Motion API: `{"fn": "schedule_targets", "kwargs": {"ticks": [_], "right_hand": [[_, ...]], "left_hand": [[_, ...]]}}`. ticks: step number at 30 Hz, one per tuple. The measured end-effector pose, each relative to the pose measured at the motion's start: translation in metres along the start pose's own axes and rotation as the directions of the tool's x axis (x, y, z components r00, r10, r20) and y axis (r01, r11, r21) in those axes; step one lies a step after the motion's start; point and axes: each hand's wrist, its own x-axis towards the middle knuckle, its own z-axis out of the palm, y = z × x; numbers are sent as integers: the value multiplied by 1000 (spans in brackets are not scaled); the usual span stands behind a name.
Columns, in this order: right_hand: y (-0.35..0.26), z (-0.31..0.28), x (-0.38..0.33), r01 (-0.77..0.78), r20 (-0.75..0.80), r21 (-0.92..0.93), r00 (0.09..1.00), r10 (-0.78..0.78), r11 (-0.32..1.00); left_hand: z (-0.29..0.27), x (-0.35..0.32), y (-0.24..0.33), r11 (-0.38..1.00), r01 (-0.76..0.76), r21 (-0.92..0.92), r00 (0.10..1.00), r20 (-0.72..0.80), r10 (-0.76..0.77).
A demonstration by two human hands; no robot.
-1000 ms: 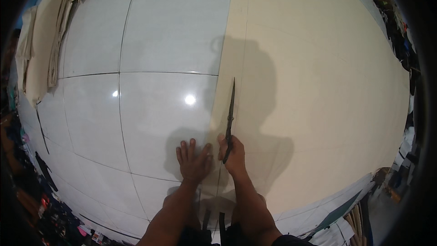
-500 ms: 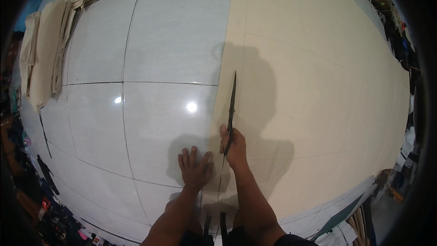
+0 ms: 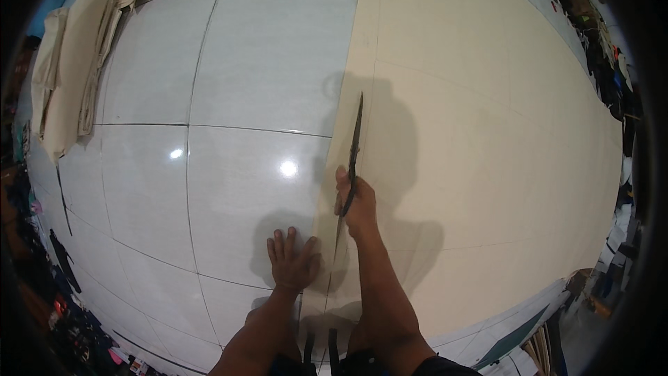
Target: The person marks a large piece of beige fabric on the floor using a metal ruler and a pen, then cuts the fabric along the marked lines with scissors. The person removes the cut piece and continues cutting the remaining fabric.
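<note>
A broad cream sheet of fabric (image 3: 473, 167), marked with faint ruled lines, covers the right half of the tiled floor. My right hand (image 3: 358, 205) is closed round the handles of dark scissors (image 3: 358, 127), whose blades point away from me along the sheet's left margin. The blades look nearly together. Behind the hand a thin cut (image 3: 337, 244) runs back toward me, parting a narrow strip from the sheet. My left hand (image 3: 294, 264) lies palm down with fingers spread, on the tiles beside the strip's left edge, its thumb side close to the fabric.
Folded cream cloth (image 3: 76, 69) is stacked at the far left. White tiles (image 3: 257, 188) stretch between that stack and the sheet. Dark clutter (image 3: 609, 63) lines the right rim, and more items (image 3: 76, 327) lie at the lower left. A green board (image 3: 515, 338) stands at the lower right.
My right hand and the scissors have moved farther from me along the margin, and the cut behind them is longer. The left hand stays nearly in place.
</note>
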Motion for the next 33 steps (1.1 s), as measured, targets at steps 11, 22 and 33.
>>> {"fn": "schedule_targets", "kwargs": {"ticks": [11,22,33], "right_hand": [[-27,-1,31,60,-21,9,998,-60,998],[-64,7,67,69,-12,67,998,-68,995],[-107,7,88,76,14,118,997,-78,990]], "left_hand": [[1,1,3,1000,-17,-10,1000,-7,17],[1,0,3,1000,-17,-9,1000,-10,17],[2,-1,1,1000,-12,8,1000,-10,12]]}}
